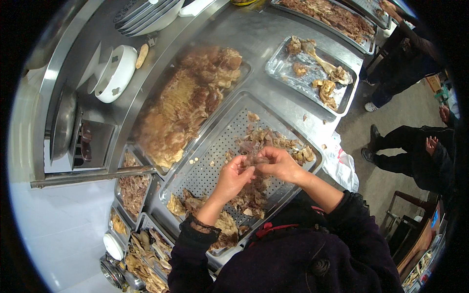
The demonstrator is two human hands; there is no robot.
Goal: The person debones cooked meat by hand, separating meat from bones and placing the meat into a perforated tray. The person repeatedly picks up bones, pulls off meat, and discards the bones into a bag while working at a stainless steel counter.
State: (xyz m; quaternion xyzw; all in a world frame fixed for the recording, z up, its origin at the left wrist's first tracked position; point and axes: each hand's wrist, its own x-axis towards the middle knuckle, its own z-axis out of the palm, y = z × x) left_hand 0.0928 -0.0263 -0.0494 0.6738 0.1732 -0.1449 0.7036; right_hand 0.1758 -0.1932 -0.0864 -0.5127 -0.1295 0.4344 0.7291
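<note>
My left hand (235, 177) and my right hand (279, 164) meet above a perforated steel tray (209, 146), both gripping one piece of cooked meat (253, 158) between the fingertips. Beneath and around them lie shredded meat pieces (253, 197) on the perforated tray. Larger chunks of meat (225, 227) rest at its near left edge, partly behind my left forearm. Beyond the perforated tray, a steel tray of large cooked meat slabs (183, 99) stands with steam over it.
A steel tray (273, 69) with a bone and scraps lies at the upper right, a white plastic bag (340, 164) below it. Bowls (116, 75) and stacked plates (157, 22) stand on a shelf at the left. Meat trays (144, 208) line the lower left. People (406, 146) stand at the right.
</note>
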